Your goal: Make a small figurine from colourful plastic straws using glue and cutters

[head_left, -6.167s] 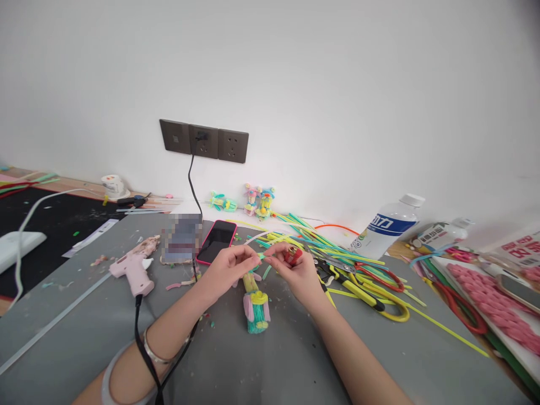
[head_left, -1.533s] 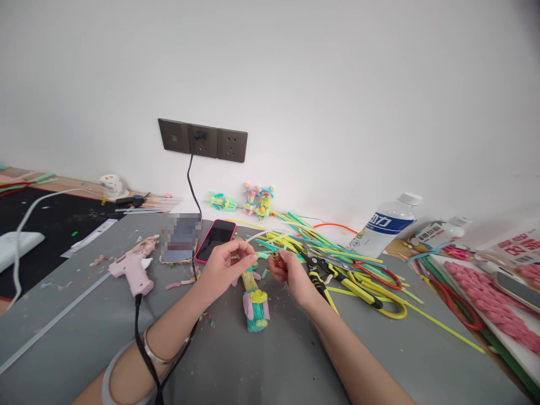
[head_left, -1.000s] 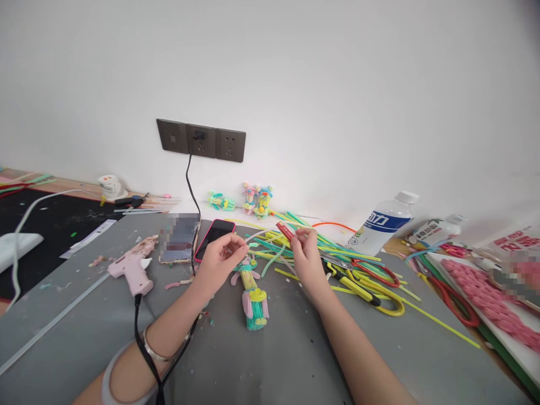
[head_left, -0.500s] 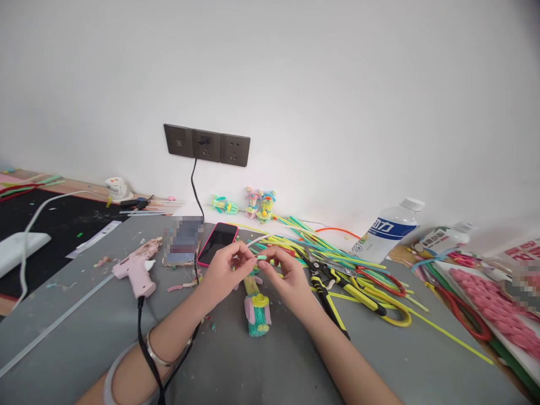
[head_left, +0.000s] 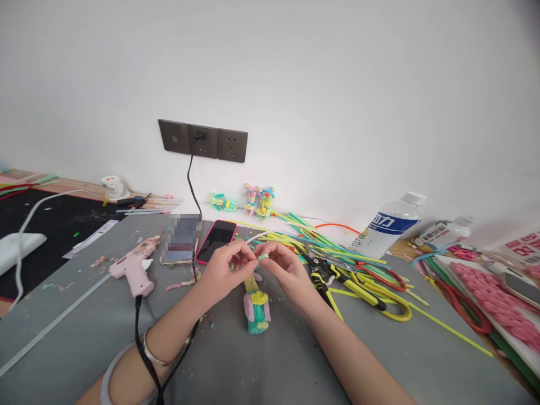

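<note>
A short mint-green piece of pipe cleaner (head_left: 264,256) is pinched between the thumb and fingers of my right hand (head_left: 289,275). Close against it, the fingertips of my left hand (head_left: 228,273) are pressed together; what they hold, if anything, is too small to make out. Just below both hands a pipe-cleaner figure (head_left: 256,318) lies on the grey table, with a teal body, pink side pieces and a yellow trim. Its far end is partly hidden behind my fingers.
On the left lies a pink glue gun (head_left: 134,271) with a black cord running under my left forearm. Phones (head_left: 217,239) lie behind my left hand. To the right are pliers (head_left: 324,270), loose pipe cleaners (head_left: 295,230) and a bottle (head_left: 386,225). Finished figures (head_left: 258,201) stand by the wall.
The mint-green piece has turned slightly in my right fingers, and both hands stay close together. The whole view has shifted a little.
</note>
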`<state>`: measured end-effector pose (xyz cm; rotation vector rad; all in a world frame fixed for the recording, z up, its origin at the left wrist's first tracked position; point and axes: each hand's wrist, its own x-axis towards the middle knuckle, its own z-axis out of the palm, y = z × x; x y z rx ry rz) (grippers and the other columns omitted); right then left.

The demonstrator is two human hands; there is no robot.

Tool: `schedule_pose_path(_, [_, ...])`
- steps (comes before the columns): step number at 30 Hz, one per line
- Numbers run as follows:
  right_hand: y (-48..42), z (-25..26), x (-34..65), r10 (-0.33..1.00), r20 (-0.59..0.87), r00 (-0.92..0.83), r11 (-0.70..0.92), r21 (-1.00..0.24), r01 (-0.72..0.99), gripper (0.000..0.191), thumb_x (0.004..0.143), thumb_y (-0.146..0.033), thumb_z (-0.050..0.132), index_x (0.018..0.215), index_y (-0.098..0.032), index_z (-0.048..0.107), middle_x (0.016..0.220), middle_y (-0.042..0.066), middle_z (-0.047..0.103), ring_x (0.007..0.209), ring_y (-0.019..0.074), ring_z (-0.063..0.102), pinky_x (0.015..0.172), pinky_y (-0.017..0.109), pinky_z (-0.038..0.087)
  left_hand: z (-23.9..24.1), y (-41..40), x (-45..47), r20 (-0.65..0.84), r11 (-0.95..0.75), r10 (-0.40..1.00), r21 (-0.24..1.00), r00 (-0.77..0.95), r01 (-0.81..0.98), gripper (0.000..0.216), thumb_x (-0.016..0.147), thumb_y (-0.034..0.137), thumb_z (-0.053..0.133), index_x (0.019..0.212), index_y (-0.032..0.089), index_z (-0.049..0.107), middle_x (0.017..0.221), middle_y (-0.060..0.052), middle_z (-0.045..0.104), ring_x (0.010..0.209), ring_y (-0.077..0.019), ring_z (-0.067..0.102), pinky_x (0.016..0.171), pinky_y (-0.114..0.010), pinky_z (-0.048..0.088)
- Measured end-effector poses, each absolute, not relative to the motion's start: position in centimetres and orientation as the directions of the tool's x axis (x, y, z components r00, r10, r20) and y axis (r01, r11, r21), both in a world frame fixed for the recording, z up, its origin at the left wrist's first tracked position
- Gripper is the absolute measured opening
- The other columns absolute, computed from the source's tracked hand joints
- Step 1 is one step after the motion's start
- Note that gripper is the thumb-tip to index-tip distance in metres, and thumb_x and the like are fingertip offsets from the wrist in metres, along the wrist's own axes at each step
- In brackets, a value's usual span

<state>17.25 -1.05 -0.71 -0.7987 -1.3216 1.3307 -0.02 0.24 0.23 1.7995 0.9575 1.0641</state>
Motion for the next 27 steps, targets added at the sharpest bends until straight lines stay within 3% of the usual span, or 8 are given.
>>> schedule_pose_path(4, [-0.2,-0.9,18.6,0.971,0.107,-0.212,0.063,-0.976,-0.207,0.021,0.082,-0.036,0.072,0.082,-0.021,0.057,0.082,0.000,0.067,0.076,0.0140,0.059,0.071,0.026,0.044,-0.3,1.1,-0.9,0.260,-0.407,0.889,0.826,0.376,0.389,0.020,0.091,0.034,0.054,0.081,0.020,0.063,0.075,0.000,0.060,0.062,-0.0132,0.050,0.057,-0.025,0.037])
schedule_pose_path(9, [0.4,-1.4,20.1,0.942,-0.143,-0.304,-0.156,-0.988,-0.020,0.030,0.074,-0.041,0.078,0.081,-0.018,0.061,0.072,-0.001,0.065,0.059,0.0095,0.055,0.053,0.021,0.037,-1.6,1.3,-1.2,0.204,-0.430,0.887,0.692,0.415,0.580,0.021,0.091,0.039,0.056,0.085,0.021,0.067,0.080,-0.003,0.066,0.074,-0.0191,0.060,0.063,-0.027,0.040])
schedule_pose_path(13, [0.3,-1.3,20.7,0.832,-0.293,-0.470,-0.256,-0.956,0.142,0.033,0.072,-0.046,0.078,0.076,-0.016,0.064,0.071,0.000,0.067,0.053,0.0079,0.054,0.045,0.019,0.035,-1.9,1.1,-1.1,0.172,-0.434,0.888,0.622,0.427,0.651,0.028,0.092,0.045,0.054,0.087,0.022,0.069,0.088,-0.006,0.071,0.087,-0.0240,0.063,0.069,-0.029,0.043])
schedule_pose_path(17, [0.1,-1.1,20.8,0.785,-0.360,-0.504,-0.302,-0.933,0.195,0.038,0.070,-0.050,0.079,0.075,-0.015,0.066,0.070,0.000,0.067,0.049,0.0063,0.052,0.042,0.018,0.034,-1.9,1.1,-1.3,0.134,-0.433,0.886,0.583,0.444,0.688,0.033,0.087,0.052,0.059,0.094,0.021,0.071,0.094,-0.007,0.071,0.091,-0.0267,0.061,0.074,-0.033,0.045])
schedule_pose_path(22, [0.0,-1.1,20.7,0.755,-0.390,-0.527,-0.319,-0.921,0.225,0.041,0.070,-0.054,0.079,0.073,-0.015,0.065,0.070,0.000,0.065,0.049,0.0054,0.050,0.043,0.019,0.034,-2.0,1.1,-1.2,0.089,-0.399,0.896,0.594,0.436,0.699,0.033,0.086,0.050,0.060,0.096,0.020,0.071,0.095,-0.007,0.070,0.095,-0.0278,0.059,0.081,-0.037,0.046])
schedule_pose_path(27, [-0.2,-0.7,20.9,0.717,-0.409,-0.564,-0.304,-0.912,0.276,0.042,0.071,-0.055,0.078,0.073,-0.015,0.064,0.069,-0.001,0.062,0.050,0.0050,0.044,0.046,0.020,0.031,-1.4,0.9,-0.8,0.087,-0.381,0.883,0.709,0.462,0.594,0.026,0.088,0.044,0.058,0.090,0.021,0.069,0.094,-0.004,0.069,0.093,-0.0242,0.060,0.081,-0.034,0.047])
